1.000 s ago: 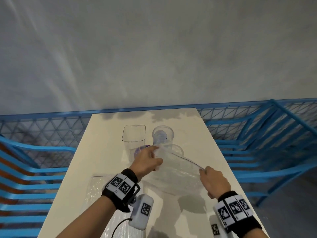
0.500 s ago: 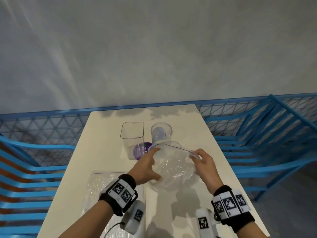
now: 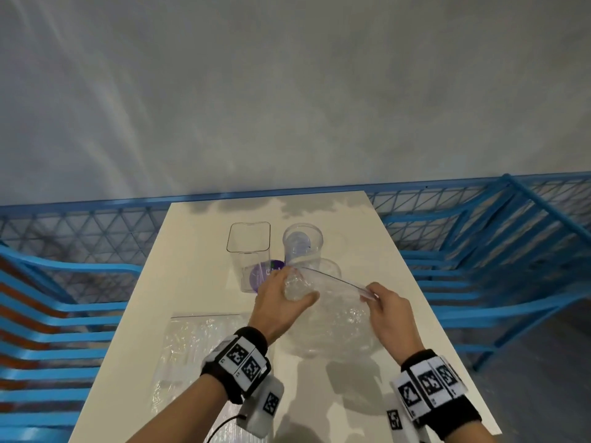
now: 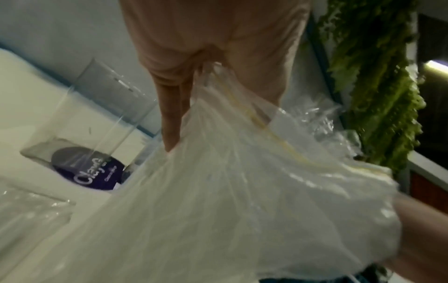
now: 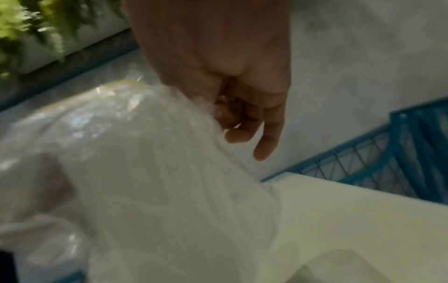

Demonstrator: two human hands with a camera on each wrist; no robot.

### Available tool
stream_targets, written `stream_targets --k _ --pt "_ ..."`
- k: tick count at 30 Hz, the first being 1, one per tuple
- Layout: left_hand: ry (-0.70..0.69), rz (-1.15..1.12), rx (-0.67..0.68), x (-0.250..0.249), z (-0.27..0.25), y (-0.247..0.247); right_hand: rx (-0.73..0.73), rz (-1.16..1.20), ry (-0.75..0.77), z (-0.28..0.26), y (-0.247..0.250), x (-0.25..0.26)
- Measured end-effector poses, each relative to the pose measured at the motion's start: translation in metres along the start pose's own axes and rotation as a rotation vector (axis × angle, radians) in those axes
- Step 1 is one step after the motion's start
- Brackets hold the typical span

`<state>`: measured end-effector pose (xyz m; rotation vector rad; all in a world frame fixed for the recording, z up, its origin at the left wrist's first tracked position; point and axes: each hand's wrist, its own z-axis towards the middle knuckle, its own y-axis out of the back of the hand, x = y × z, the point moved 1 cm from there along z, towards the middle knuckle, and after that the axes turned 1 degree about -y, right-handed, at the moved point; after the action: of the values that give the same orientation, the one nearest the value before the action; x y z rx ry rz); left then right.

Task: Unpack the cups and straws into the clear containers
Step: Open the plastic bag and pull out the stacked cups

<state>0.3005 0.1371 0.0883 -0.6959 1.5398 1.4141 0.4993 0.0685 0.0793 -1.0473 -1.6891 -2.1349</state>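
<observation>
Your left hand (image 3: pixel 281 302) and right hand (image 3: pixel 388 311) hold one clear bag (image 3: pixel 332 321) between them, above the near middle of the counter (image 3: pixel 192 251). Each grip is pinched on an end of the bag's stiff top edge, which runs left to right and slopes down toward your right hand. The bag hangs below that edge; its contents look like cups, though the plastic blurs them.

The containers lie beyond the bag, just past your left hand: a square container (image 3: pixel 249 251) with a purple label (image 3: pixel 262 276) showing through it, and a round container (image 3: pixel 302 243) beside it. Your left hand is nearer both.

A second bag (image 3: pixel 192 340) lies flat on the counter left of your left wrist. Nothing stands between the held bag and the containers.
</observation>
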Motion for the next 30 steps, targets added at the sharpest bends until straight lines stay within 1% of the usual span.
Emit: stream_targets --k 1,2,4,5,6,8,9,10,12,14,15,17,19,21,23,26,28,30 --pt "0.03 -0.02 -0.009 -0.003 0.0 0.001 -0.007 -0.08 -0.05 0.0 0.0 -0.003" --pt "0.062 -0.004 0.021 -0.004 0.0 0.002 0.012 -0.149 -0.102 -0.001 0.003 -0.006" --pt "0.171 0.08 0.179 -0.004 -0.001 0.003 0.108 -0.205 -0.192 -0.001 0.005 -0.009" --pt "0.232 0.095 0.276 -0.002 -0.001 0.003 0.175 -0.141 -0.253 0.0 0.006 -0.009" --pt "0.282 0.082 0.372 0.0 -0.002 0.002 0.243 -0.004 -0.329 0.0 0.006 -0.007" --pt "0.339 -0.013 0.531 0.001 -0.007 0.0 0.354 0.39 -0.519 -0.001 0.007 0.003" --pt "0.36 -0.103 0.573 0.0 -0.01 -0.001 0.396 0.561 -0.592 -0.001 0.008 0.008" --pt "0.383 -0.209 0.583 -0.001 -0.012 -0.001 0.421 0.683 -0.63 -0.001 0.009 0.011" --pt "0.429 -0.373 0.511 0.001 -0.012 -0.001 0.417 0.882 -0.671 -0.001 0.008 0.013" --pt "0.476 -0.43 0.431 0.004 -0.011 0.0 0.391 1.079 -0.716 -0.004 0.003 0.009" --pt "0.503 -0.417 0.432 0.006 -0.012 0.001 0.374 1.158 -0.737 -0.007 -0.001 0.007" --pt "0.579 -0.38 0.521 0.009 -0.014 0.003 0.346 1.25 -0.75 -0.013 -0.009 0.008" --pt "0.643 -0.498 0.567 0.009 -0.014 0.002 0.331 1.241 -0.708 -0.018 -0.015 0.008" --pt "0.637 -0.669 0.525 0.01 -0.009 0.001 0.301 1.167 -0.62 -0.02 -0.018 0.008" --pt "0.588 -0.742 0.468 0.012 -0.005 0.004 0.226 1.081 -0.553 -0.02 -0.02 0.009" --pt "0.512 -0.748 0.455 0.022 -0.01 0.002 0.126 0.879 -0.505 -0.02 -0.026 0.01" --pt "0.494 -0.746 0.424 0.031 -0.015 -0.002 0.126 0.768 -0.531 -0.018 -0.03 0.009" --pt "0.439 -0.571 0.326 0.045 -0.015 -0.003 0.137 0.727 -0.542 -0.018 -0.032 0.006"
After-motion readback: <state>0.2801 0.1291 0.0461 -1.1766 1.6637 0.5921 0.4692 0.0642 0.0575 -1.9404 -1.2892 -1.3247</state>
